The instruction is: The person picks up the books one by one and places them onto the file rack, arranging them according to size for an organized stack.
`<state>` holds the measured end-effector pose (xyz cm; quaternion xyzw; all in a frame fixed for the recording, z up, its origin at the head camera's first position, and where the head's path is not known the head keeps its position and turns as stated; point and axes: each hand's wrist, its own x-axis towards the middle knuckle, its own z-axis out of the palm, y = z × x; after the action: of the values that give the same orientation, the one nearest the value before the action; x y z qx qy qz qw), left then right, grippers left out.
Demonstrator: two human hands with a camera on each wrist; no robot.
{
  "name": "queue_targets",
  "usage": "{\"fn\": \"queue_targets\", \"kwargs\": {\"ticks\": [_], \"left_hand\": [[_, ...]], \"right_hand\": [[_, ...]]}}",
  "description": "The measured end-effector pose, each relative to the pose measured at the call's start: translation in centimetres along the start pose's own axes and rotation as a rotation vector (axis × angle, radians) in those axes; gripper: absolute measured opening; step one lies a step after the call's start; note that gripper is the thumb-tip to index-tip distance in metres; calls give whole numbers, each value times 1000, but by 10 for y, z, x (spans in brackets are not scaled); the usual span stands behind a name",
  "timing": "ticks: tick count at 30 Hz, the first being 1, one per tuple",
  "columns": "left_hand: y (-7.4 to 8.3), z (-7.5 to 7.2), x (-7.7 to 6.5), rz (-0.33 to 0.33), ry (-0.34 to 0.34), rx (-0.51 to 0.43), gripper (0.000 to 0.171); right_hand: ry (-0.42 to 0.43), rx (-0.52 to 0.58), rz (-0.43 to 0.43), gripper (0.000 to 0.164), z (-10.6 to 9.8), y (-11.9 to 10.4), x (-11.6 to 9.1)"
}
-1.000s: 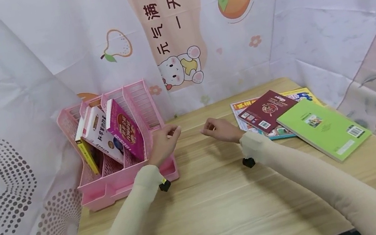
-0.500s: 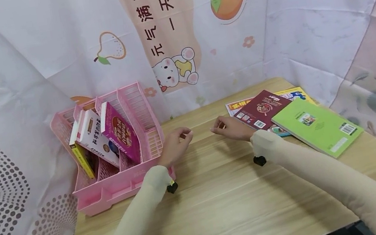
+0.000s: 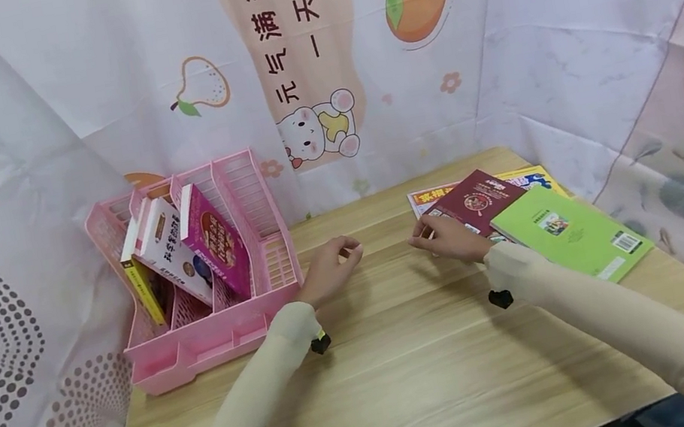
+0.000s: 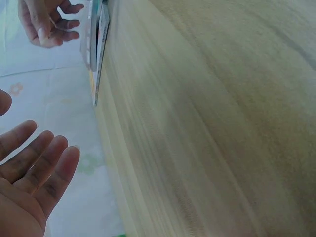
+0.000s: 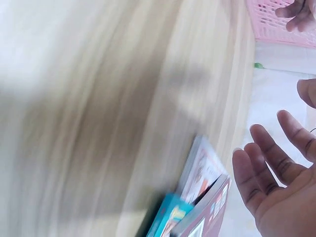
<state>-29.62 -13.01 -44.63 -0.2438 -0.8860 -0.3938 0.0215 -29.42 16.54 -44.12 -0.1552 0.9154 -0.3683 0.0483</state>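
Note:
My left hand (image 3: 328, 271) hovers over the table just right of a pink book rack (image 3: 199, 339), its fingers loosely bent around nothing. Facing it, my right hand (image 3: 449, 236) hangs near the left edge of a dark red book (image 3: 476, 200), also with nothing in it. In the left wrist view the fingers (image 4: 52, 165) are spread and relaxed; the right wrist view shows the same of the right fingers (image 5: 266, 163). Under the red book lie colourful books (image 3: 425, 197), and a green book (image 3: 570, 232) overlaps its right side.
Within the rack, a yellow-spined book (image 3: 146, 290), a white book (image 3: 173, 249) and a magenta book (image 3: 217, 243) lean in separate slots. A printed curtain (image 3: 334, 169) hangs behind the wooden table (image 3: 407, 385).
Both hands have moved right across the table, the right one coming closer to the dark red book. The head view has shifted slightly. The books and the rack stay where they were.

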Motion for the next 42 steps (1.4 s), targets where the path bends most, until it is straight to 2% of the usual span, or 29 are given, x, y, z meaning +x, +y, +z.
{"fn": "queue_targets", "kwargs": {"ticks": [4, 7, 15, 22, 29, 34, 38, 42], "left_hand": [[-1, 3, 3, 21, 14, 1, 30], [-1, 6, 4, 28, 11, 16, 31], [4, 13, 6, 35, 6, 24, 40], [6, 24, 10, 47, -8, 6, 37], [10, 32, 11, 43, -40, -6, 37], [10, 34, 10, 34, -63, -4, 43], [10, 36, 11, 46, -59, -4, 43], [12, 39, 12, 52, -58, -10, 42]], "right_hand": [[27, -27, 7, 35, -8, 10, -7], [41, -25, 13, 41, -14, 16, -11], [45, -43, 24, 37, -21, 24, -17], [77, -69, 60, 38, -30, 31, -27], [85, -102, 74, 40, -47, 53, -45], [108, -133, 36, 35, -60, 67, -59], [113, -194, 4, 30, -71, 75, -71], [107, -301, 31, 36, -78, 87, -84]]}}
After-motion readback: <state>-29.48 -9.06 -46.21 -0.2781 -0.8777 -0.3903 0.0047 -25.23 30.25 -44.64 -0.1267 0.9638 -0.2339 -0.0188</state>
